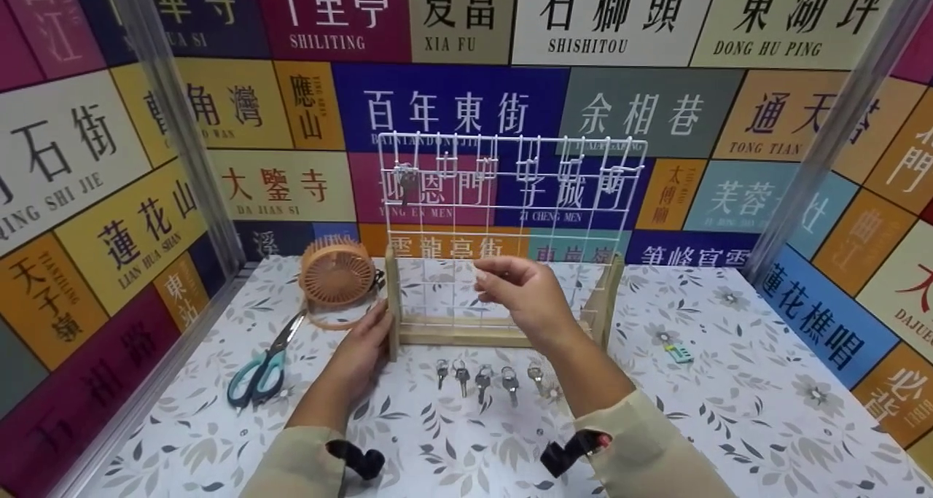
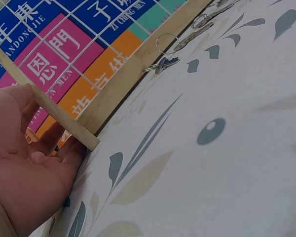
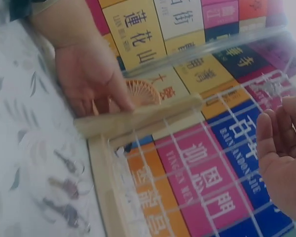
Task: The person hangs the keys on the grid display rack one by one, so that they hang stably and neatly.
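A white wire grid rack (image 1: 510, 208) stands upright in a wooden frame. My left hand (image 1: 361, 352) holds the left wooden post (image 2: 64, 118) near its foot, thumb on one side and fingers behind. In front of the grid is my right hand (image 1: 536, 305), raised, its fingers loosely bent and nothing visible between them. A key (image 1: 406, 184) hangs at the grid's upper left; the remaining hooks (image 1: 528, 166) run along the top. Several keys with rings (image 1: 484, 383) lie in a row on the table before the frame.
Left of the rack stands an orange fan (image 1: 337, 273), with teal-handled scissors (image 1: 259, 378) nearer the front. A small green and white item (image 1: 679, 351) lies on the right of the flower-patterned table (image 1: 452, 447). Colourful lettered walls (image 1: 452, 104) enclose the table.
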`<act>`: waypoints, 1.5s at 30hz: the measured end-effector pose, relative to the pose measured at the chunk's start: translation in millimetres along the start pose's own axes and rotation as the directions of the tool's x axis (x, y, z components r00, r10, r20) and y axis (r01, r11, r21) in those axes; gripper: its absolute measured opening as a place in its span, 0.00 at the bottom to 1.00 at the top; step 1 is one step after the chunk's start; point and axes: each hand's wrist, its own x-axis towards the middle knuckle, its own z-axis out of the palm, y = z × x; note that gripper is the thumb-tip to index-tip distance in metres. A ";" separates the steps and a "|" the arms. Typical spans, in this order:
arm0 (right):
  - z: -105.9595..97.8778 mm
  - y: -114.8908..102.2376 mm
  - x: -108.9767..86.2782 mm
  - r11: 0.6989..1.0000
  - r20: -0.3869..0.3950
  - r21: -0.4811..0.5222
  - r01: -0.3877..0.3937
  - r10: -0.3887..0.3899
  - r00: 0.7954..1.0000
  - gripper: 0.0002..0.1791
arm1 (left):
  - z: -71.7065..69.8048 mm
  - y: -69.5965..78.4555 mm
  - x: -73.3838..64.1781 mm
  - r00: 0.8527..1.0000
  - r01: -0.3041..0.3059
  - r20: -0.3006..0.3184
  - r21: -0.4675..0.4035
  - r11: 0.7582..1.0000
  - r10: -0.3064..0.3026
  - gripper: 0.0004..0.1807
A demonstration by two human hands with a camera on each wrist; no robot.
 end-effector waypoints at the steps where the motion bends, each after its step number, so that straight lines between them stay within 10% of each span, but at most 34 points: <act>1: -7.2 4.5 -4.2 1.000 0.000 -0.021 -0.014 0.014 1.000 0.13 | 0.0 0.0 0.3 1.000 -0.004 0.002 0.005 1.000 0.004 0.33; 11: -62.0 52.8 -27.1 0.976 0.000 -0.129 -0.173 0.175 0.985 0.19 | -0.5 -1.8 1.7 1.000 0.002 0.004 -0.038 0.999 -0.002 0.34; 31: -96.4 126.2 -27.3 0.894 -0.064 -0.306 -0.327 0.324 0.944 0.19 | -0.2 -2.7 -0.2 1.000 0.028 0.017 -0.116 0.993 -0.026 0.32; 45: -108.5 135.8 -31.6 0.851 0.093 -0.473 -0.230 0.308 0.947 0.22 | 0.2 -1.3 0.9 0.999 0.034 0.003 -0.040 0.999 -0.034 0.32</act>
